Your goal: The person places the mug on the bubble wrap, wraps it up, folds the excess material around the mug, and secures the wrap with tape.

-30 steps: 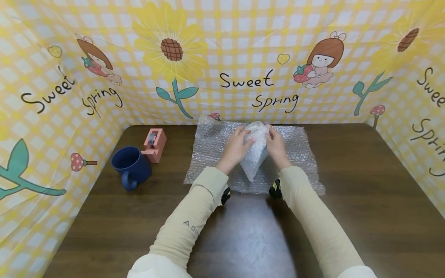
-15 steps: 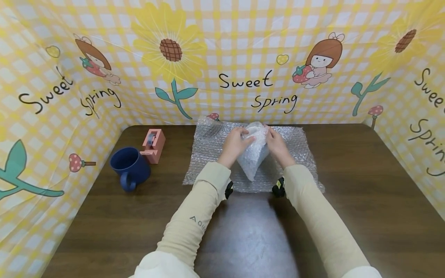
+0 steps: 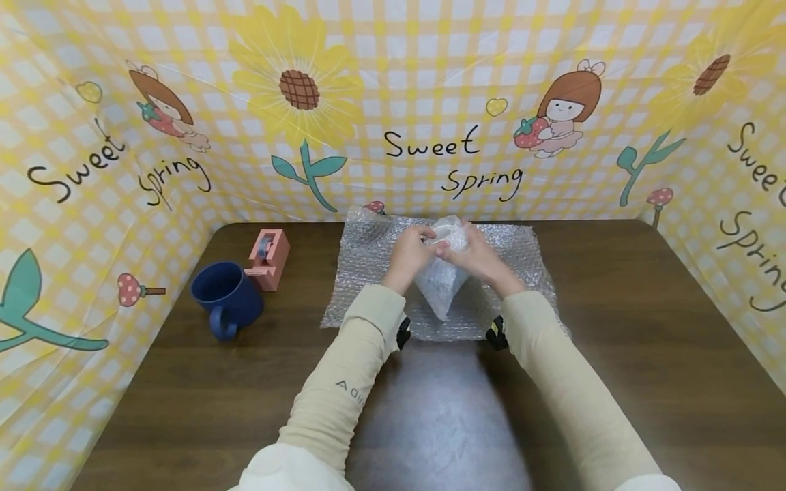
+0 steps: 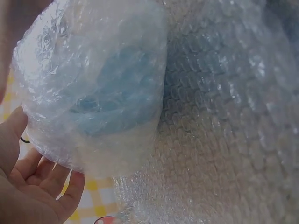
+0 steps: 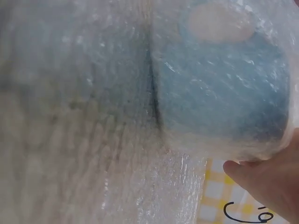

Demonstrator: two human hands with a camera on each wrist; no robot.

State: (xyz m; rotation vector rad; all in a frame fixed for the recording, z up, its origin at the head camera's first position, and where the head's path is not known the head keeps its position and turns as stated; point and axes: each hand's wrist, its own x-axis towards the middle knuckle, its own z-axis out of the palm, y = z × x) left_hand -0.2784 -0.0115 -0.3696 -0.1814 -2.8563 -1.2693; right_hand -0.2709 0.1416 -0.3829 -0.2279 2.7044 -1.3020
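In the head view, a piece of bubble wrap point(image 3: 443, 288) is folded round something into a bundle that narrows to a point toward me. A bluish shape inside shows through in both wrist views; its kind is blurred by the wrap. My left hand point(image 3: 409, 255) holds the bundle's gathered upper part from the left, fingers bent round it. From the right, my right hand point(image 3: 482, 258) grips the same part, its thumb reaching across near the left thumb. Beneath the bundle lies a flat bubble wrap sheet point(image 3: 362, 273).
A dark blue mug point(image 3: 227, 298) stands at the left, its handle toward me. Just behind it is a pink tape dispenser point(image 3: 270, 258) with a roll in it. A checked yellow cloth point(image 3: 417, 82) walls the table point(image 3: 614, 327) at the back and sides.
My right hand has shifted left over the bundle's top, and its thumb now shows near the left thumb. The left hand keeps its hold. The view has turned slightly.
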